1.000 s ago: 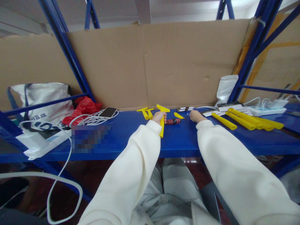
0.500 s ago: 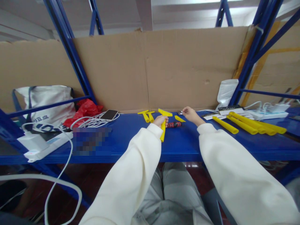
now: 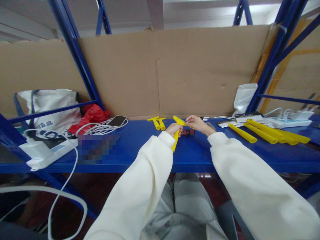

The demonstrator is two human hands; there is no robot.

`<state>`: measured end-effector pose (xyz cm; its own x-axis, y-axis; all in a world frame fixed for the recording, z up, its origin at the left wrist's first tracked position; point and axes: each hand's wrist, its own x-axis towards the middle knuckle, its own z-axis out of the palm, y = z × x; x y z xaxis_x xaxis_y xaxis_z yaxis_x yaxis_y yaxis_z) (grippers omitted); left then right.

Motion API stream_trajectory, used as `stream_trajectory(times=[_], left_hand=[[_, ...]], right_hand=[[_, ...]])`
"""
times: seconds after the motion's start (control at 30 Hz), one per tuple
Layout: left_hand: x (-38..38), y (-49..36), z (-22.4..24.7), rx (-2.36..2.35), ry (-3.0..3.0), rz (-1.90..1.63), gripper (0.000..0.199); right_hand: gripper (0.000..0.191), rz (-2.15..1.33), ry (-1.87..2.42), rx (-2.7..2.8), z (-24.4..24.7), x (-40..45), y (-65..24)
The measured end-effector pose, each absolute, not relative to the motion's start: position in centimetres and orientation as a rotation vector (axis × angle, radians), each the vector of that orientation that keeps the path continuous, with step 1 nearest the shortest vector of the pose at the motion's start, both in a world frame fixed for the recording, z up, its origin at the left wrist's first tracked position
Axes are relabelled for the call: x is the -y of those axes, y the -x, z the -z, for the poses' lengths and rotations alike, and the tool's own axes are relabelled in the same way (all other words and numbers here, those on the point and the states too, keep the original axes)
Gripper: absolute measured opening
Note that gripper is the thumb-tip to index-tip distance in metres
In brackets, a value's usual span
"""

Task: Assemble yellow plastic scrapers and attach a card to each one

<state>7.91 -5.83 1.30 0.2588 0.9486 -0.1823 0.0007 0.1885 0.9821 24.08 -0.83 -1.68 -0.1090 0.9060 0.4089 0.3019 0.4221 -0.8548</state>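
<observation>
My left hand (image 3: pixel 175 130) is closed round the shaft of a yellow T-shaped handle (image 3: pixel 176 140), whose crosspiece angles up towards the back. Close by on the right, the fingers of my right hand (image 3: pixel 197 124) are pinched together at the end of that crosspiece. Whatever they hold is too small to make out. Beneath the hands lies a red and black screwdriver (image 3: pixel 188 132), partly hidden by my left hand. Two more yellow T-shaped handles (image 3: pixel 156 123) rest on the table to the left.
Several yellow tubes (image 3: pixel 242 133) lie on the blue table (image 3: pixel 140 146) at the right, near a white power strip (image 3: pixel 287 122). Leftward are a phone (image 3: pixel 117 121), coiled white cable, a red plastic bag (image 3: pixel 91 116) and a cloth bag (image 3: pixel 53 111). Cardboard (image 3: pixel 195 73) stands behind.
My right hand has moved left from the back of the table to the crosspiece of the yellow handle. My left hand keeps its hold, the handle now tilted slightly more.
</observation>
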Motion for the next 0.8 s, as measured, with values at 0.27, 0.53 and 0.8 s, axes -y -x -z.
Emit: stream_trajectory(times=[0.27, 0.53, 0.8], left_hand=[[6.3, -8.0, -1.5, -1.128, -1.254, -0.85, 0.029], [5.6, -7.6, -1.3, -1.091, -1.177, -0.942, 0.028], [5.4, -7.4, -1.5, -1.111, -1.09, -1.039, 0.032]], right_hand=[[0.021, -0.629, 1.124, 1.638, 2.3, 0.2, -23.9], [0.022, -0.307, 1.369, 1.69, 1.5, 0.4, -25.0], [0.045, -0.569, 1.491, 2.339, 0.5, 1.9, -27.8]])
